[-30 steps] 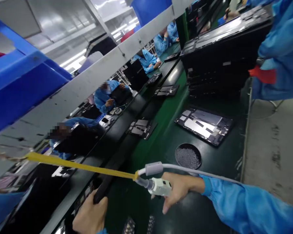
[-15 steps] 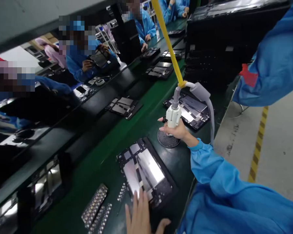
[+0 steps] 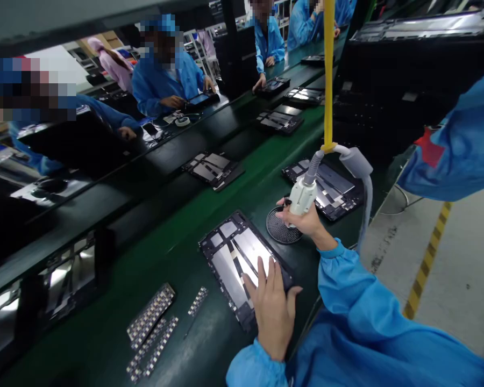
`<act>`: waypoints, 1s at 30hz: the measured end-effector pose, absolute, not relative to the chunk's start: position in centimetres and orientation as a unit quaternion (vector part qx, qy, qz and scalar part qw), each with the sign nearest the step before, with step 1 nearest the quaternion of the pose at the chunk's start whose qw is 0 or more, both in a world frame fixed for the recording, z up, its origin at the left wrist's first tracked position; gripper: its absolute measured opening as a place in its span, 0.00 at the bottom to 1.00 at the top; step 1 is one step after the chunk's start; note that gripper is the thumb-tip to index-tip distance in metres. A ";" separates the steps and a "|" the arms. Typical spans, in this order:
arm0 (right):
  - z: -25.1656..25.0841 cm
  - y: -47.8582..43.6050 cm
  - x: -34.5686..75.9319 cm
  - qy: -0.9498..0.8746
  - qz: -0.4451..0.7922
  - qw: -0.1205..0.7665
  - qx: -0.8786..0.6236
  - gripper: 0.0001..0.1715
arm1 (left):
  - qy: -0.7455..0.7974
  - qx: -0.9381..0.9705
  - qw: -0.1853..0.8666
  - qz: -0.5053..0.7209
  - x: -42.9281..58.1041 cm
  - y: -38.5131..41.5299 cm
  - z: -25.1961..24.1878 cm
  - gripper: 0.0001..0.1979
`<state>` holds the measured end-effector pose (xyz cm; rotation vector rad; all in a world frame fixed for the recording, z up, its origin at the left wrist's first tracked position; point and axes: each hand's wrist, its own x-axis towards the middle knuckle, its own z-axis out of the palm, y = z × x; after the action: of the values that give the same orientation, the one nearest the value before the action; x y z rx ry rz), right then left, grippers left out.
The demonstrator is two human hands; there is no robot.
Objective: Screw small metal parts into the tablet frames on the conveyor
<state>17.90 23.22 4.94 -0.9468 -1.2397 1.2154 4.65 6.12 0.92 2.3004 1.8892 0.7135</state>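
Note:
My right hand (image 3: 308,220) is wrapped round the white body of a corded electric screwdriver (image 3: 303,194), which hangs from a yellow strap; its tip is hidden. Under this hand lies a round black mesh-patterned dish (image 3: 280,230). My left hand (image 3: 273,309), fingers spread, rests on the lower right part of an opened tablet (image 3: 221,263) with silvery battery panels and a dark ribbon cable. The tablet lies tilted on the green bench, and its near end is partly covered by the hand. Left of it lie a small strip of parts (image 3: 197,301) and several more strips (image 3: 153,312).
Another opened tablet (image 3: 326,188) lies beyond the screwdriver, and one more (image 3: 212,169) lies farther left. A tall dark stack (image 3: 387,97) stands at the right back. Co-workers in blue (image 3: 165,86) sit across the bench. A grey cable (image 3: 365,199) hangs beside my right forearm.
My left hand has moved right and forward, farther onto the tablet. The tablet has turned slightly. My right hand still grips the screwdriver, now more tilted. The view has shifted.

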 end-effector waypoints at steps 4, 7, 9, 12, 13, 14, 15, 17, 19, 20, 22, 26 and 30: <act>4.6 23.3 17.6 -0.525 0.530 0.536 -0.397 0.22 | 0.542 0.751 0.041 0.376 2.1 4.9 2.9 0.25; 4.1 23.3 17.5 -0.524 0.536 0.527 -0.401 0.21 | 0.609 0.673 0.036 0.418 -0.3 4.0 4.2 0.23; 3.7 23.4 17.4 -0.528 0.532 0.526 -0.402 0.20 | 0.659 0.626 0.017 0.417 -1.8 3.7 4.7 0.17; 3.3 23.4 17.4 -0.540 0.527 0.518 -0.402 0.20 | 0.679 0.601 -0.015 0.422 -4.1 3.4 4.5 0.08; 3.4 23.4 17.4 -0.545 0.528 0.513 -0.402 0.20 | 0.689 0.588 -0.016 0.423 -4.8 3.3 4.2 0.08; 3.5 23.2 17.4 -0.548 0.528 0.510 -0.401 0.21 | 0.708 0.565 -0.007 0.423 -5.6 3.1 3.8 0.08; 3.7 23.0 17.3 -0.549 0.527 0.510 -0.400 0.22 | 0.732 0.532 0.015 0.426 -6.2 2.9 3.4 0.09; 4.4 22.5 17.3 -0.548 0.514 0.524 -0.401 0.22 | 0.775 0.437 0.091 0.447 -7.4 2.6 2.8 0.12; 5.3 22.0 17.2 -0.556 0.488 0.540 -0.401 0.20 | 0.783 0.341 0.209 0.476 -8.4 2.7 2.5 0.16; 5.7 21.8 17.1 -0.567 0.477 0.543 -0.395 0.18 | 0.773 0.308 0.270 0.485 -8.7 2.9 2.4 0.17; 6.5 21.5 16.5 -0.588 0.476 0.544 -0.363 0.15 | 0.743 0.276 0.366 0.488 -9.3 3.8 2.5 0.20; 7.3 20.5 14.1 -0.611 0.533 0.506 -0.294 0.15 | 0.718 0.274 0.420 0.483 -9.5 6.4 2.6 0.21; 7.8 19.4 11.4 -0.627 0.569 0.456 -0.273 0.20 | 0.718 0.293 0.400 0.488 -9.5 8.7 2.0 0.14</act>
<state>11.38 19.36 7.77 -0.6739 -1.5462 1.4025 -9.45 8.73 2.01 0.7408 1.8156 1.2351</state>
